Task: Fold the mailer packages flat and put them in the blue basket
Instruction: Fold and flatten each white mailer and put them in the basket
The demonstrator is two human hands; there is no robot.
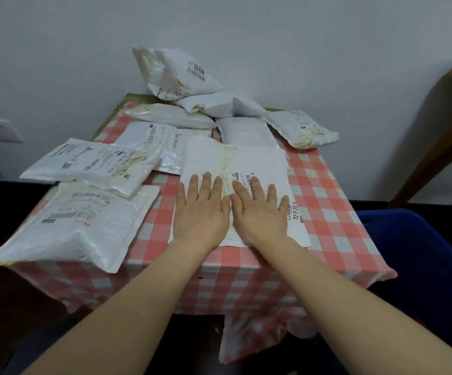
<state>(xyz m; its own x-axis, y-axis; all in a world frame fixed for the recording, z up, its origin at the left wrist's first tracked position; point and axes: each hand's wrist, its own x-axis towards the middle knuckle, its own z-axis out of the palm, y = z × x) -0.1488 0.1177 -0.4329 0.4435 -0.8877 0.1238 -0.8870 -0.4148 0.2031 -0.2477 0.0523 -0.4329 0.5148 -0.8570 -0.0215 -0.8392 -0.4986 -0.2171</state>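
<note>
Two bare forearms are reaching in from the near edge; the left hand [202, 209] and right hand [260, 209] are lying side by side, fingers straight and spread, palms pressing down on a white mailer [268, 163] and gripping nothing. This mailer is lying flat on the checked tablecloth [325, 201], its near edge close to the table's front edge, a taped seam running between the hands. Judged from its creases, it is thin, light, limp plastic film, likely slippery under the palms; taking hold at a side edge or a near corner is looking best for folding it over. Further mailers are crowding the left side [84, 223] and the back, where a puffed one [173, 71] is leaning against the wall. Open cloth is showing only to the right of the pressed mailer. The blue basket [419, 255] is standing low beside the table's right edge, so the carry is looking short; the overhanging cloth corner could snag on the way
</note>
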